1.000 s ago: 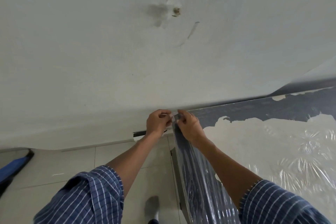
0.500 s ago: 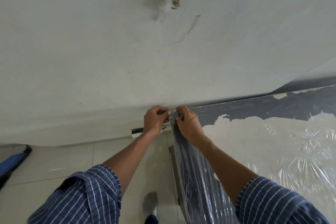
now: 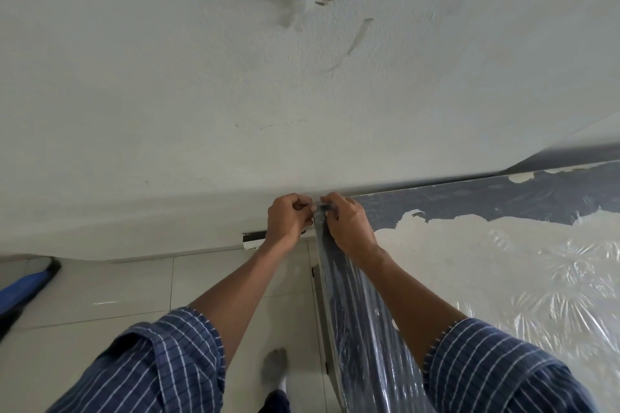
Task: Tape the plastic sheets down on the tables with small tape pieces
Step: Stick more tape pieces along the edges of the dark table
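Both my hands meet at the far corner of the table, close against the rough white plaster wall. My left hand is curled shut, thumb and fingertips pinched together at the corner; my right hand mirrors it, fingers bent down and nipping the same spot. Between them runs a short, clear strip of tape — too small and glossy for me to tell exactly where it begins or ends, though both hands appear to grip it.

The thin transparent plastic sheet lies crinkled over the dark grey tabletop with its large flaking cream patch, and it folds over the table's left edge, hanging in streaked pleats just under my right forearm. The sheet's corner is gathered right under my fingertips, at the wall.

My blue shirt sleeves with thin white stripes frame the bottom of the view. Below, pale square floor tiles — a blue and black object, partly cut off, lies at the left edge.
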Tool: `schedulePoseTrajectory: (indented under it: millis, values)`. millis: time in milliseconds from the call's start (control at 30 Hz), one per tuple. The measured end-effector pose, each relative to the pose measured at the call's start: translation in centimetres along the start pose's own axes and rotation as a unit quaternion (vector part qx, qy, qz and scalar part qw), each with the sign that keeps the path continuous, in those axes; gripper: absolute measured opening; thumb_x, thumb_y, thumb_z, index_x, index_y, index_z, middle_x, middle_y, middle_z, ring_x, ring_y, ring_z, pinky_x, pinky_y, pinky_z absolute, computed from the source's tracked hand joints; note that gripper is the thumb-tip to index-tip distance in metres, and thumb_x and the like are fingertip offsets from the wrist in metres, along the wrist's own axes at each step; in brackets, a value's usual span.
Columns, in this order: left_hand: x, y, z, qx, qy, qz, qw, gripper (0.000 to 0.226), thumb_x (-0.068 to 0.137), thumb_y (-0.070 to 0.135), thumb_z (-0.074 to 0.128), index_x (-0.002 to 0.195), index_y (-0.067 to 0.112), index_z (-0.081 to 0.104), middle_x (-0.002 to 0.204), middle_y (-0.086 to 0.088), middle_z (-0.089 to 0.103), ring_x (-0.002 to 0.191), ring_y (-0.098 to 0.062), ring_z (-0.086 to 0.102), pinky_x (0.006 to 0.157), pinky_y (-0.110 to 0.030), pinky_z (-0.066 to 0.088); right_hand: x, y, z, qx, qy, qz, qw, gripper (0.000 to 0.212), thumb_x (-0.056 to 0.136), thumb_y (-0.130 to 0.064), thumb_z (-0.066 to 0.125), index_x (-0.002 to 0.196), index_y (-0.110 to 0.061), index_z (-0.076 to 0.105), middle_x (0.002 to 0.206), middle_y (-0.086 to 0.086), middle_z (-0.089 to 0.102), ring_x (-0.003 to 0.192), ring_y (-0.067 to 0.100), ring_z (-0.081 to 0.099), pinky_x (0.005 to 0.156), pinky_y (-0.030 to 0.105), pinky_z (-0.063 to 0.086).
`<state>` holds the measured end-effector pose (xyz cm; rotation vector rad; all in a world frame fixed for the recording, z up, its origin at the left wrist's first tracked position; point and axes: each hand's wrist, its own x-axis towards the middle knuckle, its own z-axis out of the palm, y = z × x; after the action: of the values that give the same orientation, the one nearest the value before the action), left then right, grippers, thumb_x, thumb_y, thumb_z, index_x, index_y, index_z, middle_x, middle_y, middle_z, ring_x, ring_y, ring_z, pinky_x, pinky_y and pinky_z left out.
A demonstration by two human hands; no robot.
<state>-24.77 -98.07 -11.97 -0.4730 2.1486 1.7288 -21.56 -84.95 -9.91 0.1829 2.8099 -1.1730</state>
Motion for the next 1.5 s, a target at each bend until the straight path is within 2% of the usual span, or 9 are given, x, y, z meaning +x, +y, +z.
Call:
schedulePoseTrajectory:
  millis: [367, 567, 667, 767, 867, 1000, 1100, 1200, 1500]
  values:
    - [-1.2, 0.3, 0.7, 0.183, 0.023, 0.111, 0.977, 0.023, 0.09, 0.003, 0.066, 0.112, 0.0, 0.069, 0.101, -0.01, 0.07, 0.087, -0.015, 0.063, 0.078, -0.021, 0.049, 0.7, -0.6, -0.4, -0.016, -0.057, 0.017, 0.998, 0.025, 0.089, 0.008, 0.05, 0.108, -0.002, 0.063, 0.099, 0.017, 0.069, 0.093, 0.034, 0.063, 0.086, 0.047, 0.053]
    - [-0.7, 0.5, 0.6, 0.193, 0.002, 0.101, 0.976, 0.011, 0.088, -0.002, 0.064, 0.098, 0.003, 0.066, 0.081, -0.008, 0.064, 0.072, -0.018, 0.059, 0.072, -0.04, 0.058, 0.5, -0.2, -0.2, -0.1, -0.085, -0.001, 0.991, 0.023, 0.097, -0.006, 0.048, 0.116, -0.012, 0.056, 0.104, 0.015, 0.058, 0.1, 0.033, 0.053, 0.08, 0.041, 0.05]
    - [-1.1, 0.4, 0.7, 0.19, 0.005, 0.107, 0.976, 0.016, 0.089, 0.006, 0.067, 0.104, 0.003, 0.066, 0.083, -0.005, 0.064, 0.075, -0.023, 0.066, 0.072, -0.038, 0.058, 0.1, 0.3, -0.1, -0.091, -0.074, 0.001, 0.993, 0.025, 0.097, -0.009, 0.048, 0.119, -0.013, 0.059, 0.106, 0.016, 0.059, 0.105, 0.033, 0.053, 0.084, 0.043, 0.051]
    - [-1.2, 0.3, 0.6, 0.172, 0.013, 0.093, 0.981, 0.02, 0.089, 0.008, 0.068, 0.108, 0.004, 0.065, 0.089, -0.008, 0.066, 0.079, -0.024, 0.066, 0.073, -0.033, 0.056, 0.1, 0.7, -0.4, -0.035, -0.043, 0.026, 0.998, 0.034, 0.095, -0.002, 0.048, 0.124, -0.011, 0.065, 0.113, 0.018, 0.065, 0.107, 0.032, 0.061, 0.093, 0.028, 0.048]
    - [-1.3, 0.1, 0.6, 0.161, 0.01, 0.085, 0.983, 0.02, 0.089, 0.003, 0.067, 0.109, 0.004, 0.065, 0.089, -0.008, 0.065, 0.078, -0.022, 0.064, 0.067, -0.021, 0.051, 0.5, 0.6, -0.7, -0.011, -0.035, 0.057, 0.998, 0.037, 0.095, -0.002, 0.049, 0.127, -0.013, 0.063, 0.118, 0.013, 0.065, 0.112, 0.024, 0.058, 0.086, 0.011, 0.035]
    - [-1.3, 0.1, 0.6, 0.13, -0.003, 0.075, 0.989, 0.018, 0.087, 0.008, 0.071, 0.104, 0.013, 0.064, 0.088, -0.005, 0.065, 0.083, -0.028, 0.067, 0.079, -0.042, 0.058, 0.1, 0.5, -0.3, -0.03, -0.011, 0.033, 0.999, 0.033, 0.097, -0.007, 0.052, 0.128, -0.013, 0.063, 0.113, 0.016, 0.065, 0.105, 0.029, 0.06, 0.085, 0.02, 0.041]
    - [-1.1, -0.1, 0.5, 0.112, -0.009, 0.059, 0.992, 0.018, 0.088, 0.009, 0.071, 0.103, 0.016, 0.064, 0.087, -0.005, 0.065, 0.082, -0.03, 0.068, 0.079, -0.047, 0.059, 0.4, 0.7, -0.1, -0.048, -0.008, 0.011, 0.999, 0.022, 0.097, -0.006, 0.051, 0.112, -0.006, 0.067, 0.098, 0.021, 0.066, 0.09, 0.036, 0.062, 0.079, 0.04, 0.053]
    - [-1.0, 0.0, 0.3, 0.093, -0.016, 0.051, 0.994, 0.019, 0.087, 0.007, 0.071, 0.104, 0.013, 0.064, 0.082, -0.002, 0.064, 0.073, -0.026, 0.067, 0.077, -0.047, 0.06, 1.2, 0.4, -0.2, -0.073, -0.016, -0.002, 0.997, 0.011, 0.096, -0.005, 0.051, 0.097, -0.003, 0.062, 0.082, 0.02, 0.065, 0.074, 0.038, 0.06, 0.064, 0.044, 0.052]
    - [-0.5, -0.3, -0.2, 0.023, -0.047, 0.011, 0.999, 0.026, 0.089, 0.0, 0.067, 0.115, 0.0, 0.064, 0.084, -0.006, 0.062, 0.077, -0.023, 0.066, 0.079, -0.038, 0.062, 1.9, 0.9, 0.5, -0.079, -0.028, -0.002, 0.996, 0.01, 0.094, -0.002, 0.049, 0.095, -0.008, 0.058, 0.082, 0.017, 0.063, 0.075, 0.036, 0.057, 0.068, 0.047, 0.052]
